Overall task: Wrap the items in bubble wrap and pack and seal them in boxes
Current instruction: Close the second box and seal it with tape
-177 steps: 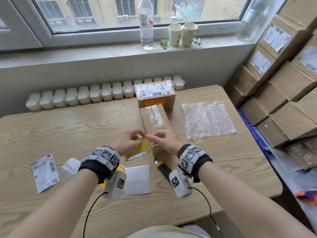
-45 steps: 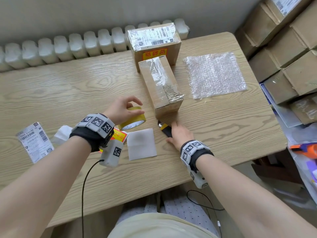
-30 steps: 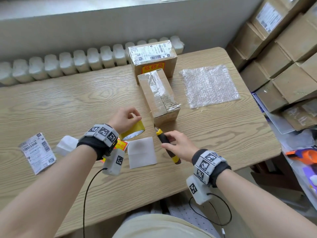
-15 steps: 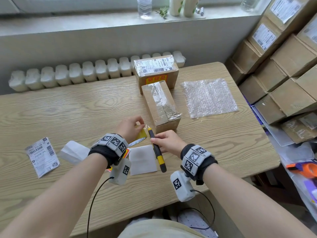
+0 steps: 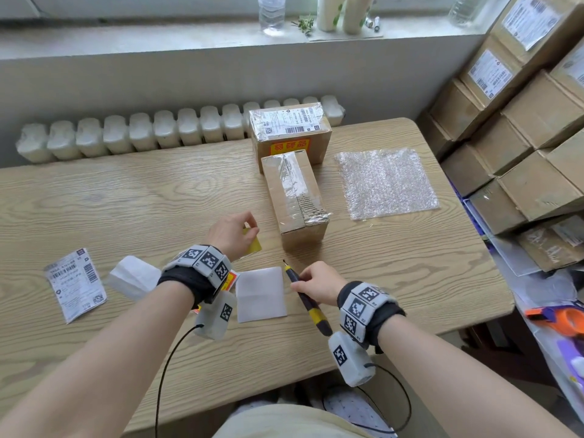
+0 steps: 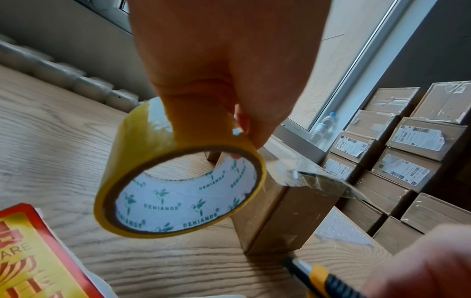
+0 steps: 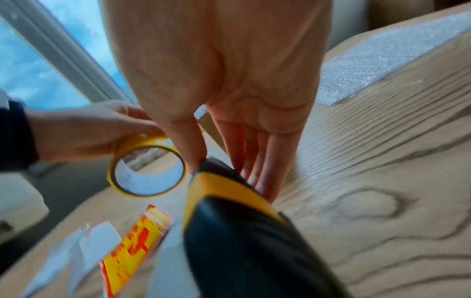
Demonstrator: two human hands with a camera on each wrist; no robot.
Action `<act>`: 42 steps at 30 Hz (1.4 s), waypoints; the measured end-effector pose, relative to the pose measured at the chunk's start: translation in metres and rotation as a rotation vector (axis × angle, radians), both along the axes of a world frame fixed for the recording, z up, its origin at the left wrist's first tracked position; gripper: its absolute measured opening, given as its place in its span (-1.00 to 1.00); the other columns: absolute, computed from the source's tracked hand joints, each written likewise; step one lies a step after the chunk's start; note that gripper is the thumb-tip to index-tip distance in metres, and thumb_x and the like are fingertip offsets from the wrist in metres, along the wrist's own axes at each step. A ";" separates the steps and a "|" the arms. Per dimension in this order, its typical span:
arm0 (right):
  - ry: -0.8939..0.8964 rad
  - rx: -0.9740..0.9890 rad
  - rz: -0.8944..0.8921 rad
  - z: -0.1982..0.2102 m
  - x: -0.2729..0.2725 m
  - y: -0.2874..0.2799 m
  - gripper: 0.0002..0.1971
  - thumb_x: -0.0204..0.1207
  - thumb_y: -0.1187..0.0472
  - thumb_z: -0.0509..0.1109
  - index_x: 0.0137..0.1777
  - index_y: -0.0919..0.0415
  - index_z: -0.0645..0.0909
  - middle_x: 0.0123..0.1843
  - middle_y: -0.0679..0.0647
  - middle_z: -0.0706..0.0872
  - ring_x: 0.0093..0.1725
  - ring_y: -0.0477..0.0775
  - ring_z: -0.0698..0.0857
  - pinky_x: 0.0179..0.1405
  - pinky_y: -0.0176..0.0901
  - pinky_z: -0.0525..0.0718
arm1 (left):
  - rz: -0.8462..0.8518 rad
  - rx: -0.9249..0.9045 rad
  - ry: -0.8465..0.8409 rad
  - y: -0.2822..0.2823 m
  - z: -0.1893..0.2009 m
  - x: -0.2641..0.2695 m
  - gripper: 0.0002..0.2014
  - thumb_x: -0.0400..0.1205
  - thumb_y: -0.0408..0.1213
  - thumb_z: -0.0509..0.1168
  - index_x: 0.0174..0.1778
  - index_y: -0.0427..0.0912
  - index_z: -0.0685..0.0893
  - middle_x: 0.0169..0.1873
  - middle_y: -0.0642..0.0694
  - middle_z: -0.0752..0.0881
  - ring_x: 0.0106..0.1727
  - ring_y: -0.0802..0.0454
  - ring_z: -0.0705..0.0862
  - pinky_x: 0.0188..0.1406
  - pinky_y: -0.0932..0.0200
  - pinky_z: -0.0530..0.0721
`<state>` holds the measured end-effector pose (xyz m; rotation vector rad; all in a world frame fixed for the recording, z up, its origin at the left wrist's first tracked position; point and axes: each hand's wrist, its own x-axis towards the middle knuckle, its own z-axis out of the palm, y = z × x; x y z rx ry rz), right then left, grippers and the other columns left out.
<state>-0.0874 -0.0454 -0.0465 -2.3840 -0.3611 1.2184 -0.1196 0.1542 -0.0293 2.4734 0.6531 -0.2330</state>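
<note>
Cardboard box, sealed along its top with clear tape, lies at the centre of the head view on the wooden surface, its far end touching a second, labelled box that stands against the radiator. A loose flap of clear tape is seen in the left wrist view projecting from the near top edge of the sealed box. A flat sheet of bubble wrap is laid to the right of the boxes, apart from them.

Left hand, left of the box's near end, is curled over a roll of yellow packing tape; the roll is held by its upper rim, raised off the surface, with its open core turned toward the wrist camera. Right hand, lower centre of the head view, is closed around the middle of a black-and-yellow utility knife; the tip is directed toward the near end of the sealed box without touching it.

A white square sheet lies between the two wrists. A red-and-yellow sticker is partly covered by the left wrist. A folded white paper and a printed shipping label lie at the left. Stacked cartons fill the right edge of the frame.
</note>
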 end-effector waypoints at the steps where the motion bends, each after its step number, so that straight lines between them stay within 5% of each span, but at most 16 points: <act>1: -0.075 -0.074 0.069 -0.002 0.000 -0.002 -0.68 0.51 0.04 0.39 0.05 0.33 0.66 -0.03 0.21 0.75 0.00 0.21 0.72 0.05 0.10 0.71 | 0.015 -0.006 0.002 0.000 -0.001 0.000 -0.85 0.65 -0.12 0.25 0.03 -0.07 0.65 0.01 -0.11 0.67 0.03 -0.09 0.60 -0.03 0.03 0.56; 8: -0.355 -0.291 0.316 -0.020 0.002 -0.011 -0.52 0.50 0.11 0.42 0.32 0.26 0.37 0.29 0.21 0.52 0.33 0.26 0.52 0.15 0.09 0.55 | 0.056 -0.034 0.000 -0.002 -0.006 0.000 -0.85 0.64 -0.11 0.28 0.01 -0.06 0.68 0.06 -0.12 0.69 0.06 -0.05 0.60 -0.06 0.09 0.52; 11: -0.398 -0.287 0.330 -0.026 0.004 -0.017 -0.46 0.48 0.07 0.43 0.36 0.28 0.35 0.31 0.20 0.49 0.35 0.24 0.50 0.16 0.11 0.57 | 0.049 -0.035 -0.009 -0.002 -0.006 0.000 -0.84 0.64 -0.11 0.28 0.02 -0.08 0.68 0.04 -0.12 0.67 0.05 -0.04 0.58 -0.08 0.11 0.48; 17: -0.485 -0.292 0.359 -0.045 0.003 -0.027 -0.60 0.53 0.32 0.32 0.34 0.26 0.37 0.29 0.17 0.46 0.30 0.20 0.51 0.02 0.04 0.59 | 0.061 -0.085 0.005 -0.002 -0.005 -0.003 -0.86 0.64 -0.11 0.29 0.01 -0.06 0.68 -0.06 -0.07 0.63 -0.02 -0.02 0.55 -0.04 0.10 0.52; 21: -0.511 -0.289 0.384 -0.050 0.002 -0.031 -0.58 0.51 0.25 0.37 0.34 0.24 0.37 0.28 0.15 0.47 0.27 0.18 0.53 0.00 0.01 0.56 | 0.068 -0.107 -0.002 -0.003 -0.003 -0.003 -0.86 0.63 -0.12 0.30 0.00 -0.06 0.68 -0.07 -0.07 0.63 -0.02 -0.02 0.56 -0.02 0.09 0.53; 24: -0.714 -0.130 0.398 -0.042 0.004 -0.028 -0.49 0.43 0.00 0.45 0.27 0.25 0.42 0.12 0.14 0.58 0.08 0.21 0.63 0.03 0.00 0.51 | 0.074 -0.116 0.003 -0.004 -0.003 -0.003 -0.87 0.63 -0.12 0.30 -0.01 -0.05 0.68 -0.07 -0.07 0.63 -0.01 -0.02 0.56 -0.04 0.11 0.50; 26: -0.975 0.126 0.343 -0.033 0.007 -0.022 -0.48 0.36 0.04 0.49 0.22 0.26 0.43 0.03 0.16 0.63 -0.04 0.17 0.64 -0.02 -0.03 0.51 | 0.077 -0.122 0.012 -0.003 -0.002 -0.003 -0.88 0.63 -0.11 0.30 -0.02 -0.04 0.67 -0.07 -0.07 0.63 0.00 -0.03 0.58 -0.02 0.09 0.53; 28: -1.109 0.285 0.345 -0.022 0.014 -0.012 -0.42 0.39 0.05 0.39 0.36 0.27 0.36 0.24 0.18 0.59 0.20 0.14 0.57 0.21 -0.02 0.42 | 0.068 -0.125 0.027 -0.003 -0.002 -0.003 -0.88 0.63 -0.10 0.30 -0.01 -0.03 0.67 -0.06 -0.08 0.64 -0.01 -0.03 0.58 0.00 0.07 0.55; 31: -1.037 0.178 0.498 -0.008 0.029 0.003 -0.25 0.47 0.00 0.23 0.64 0.20 0.11 0.66 0.12 0.19 0.64 0.07 0.19 0.58 0.10 0.10 | 0.059 -0.118 0.030 -0.004 0.000 -0.003 -0.87 0.63 -0.10 0.30 -0.01 -0.04 0.66 -0.07 -0.06 0.63 -0.03 0.01 0.56 -0.01 0.07 0.55; 34: -0.924 0.068 0.601 -0.005 0.039 0.007 -0.25 0.54 0.00 0.26 0.67 0.14 0.06 0.71 0.05 0.03 0.68 0.01 0.07 0.62 0.12 -0.18 | 0.055 -0.054 0.056 0.001 -0.002 -0.006 -0.88 0.64 -0.14 0.28 -0.02 -0.07 0.65 -0.04 -0.09 0.66 -0.01 -0.03 0.57 -0.05 0.08 0.52; 42: -0.876 0.035 0.592 -0.003 0.039 0.003 -0.22 0.54 0.05 0.28 0.68 0.13 -0.03 0.72 0.03 -0.08 0.69 0.00 -0.04 0.61 0.08 -0.30 | 0.058 0.146 0.079 0.014 -0.017 -0.019 -0.88 0.59 -0.08 0.26 -0.06 -0.02 0.55 -0.07 -0.08 0.71 -0.01 -0.16 0.65 -0.18 0.08 0.49</act>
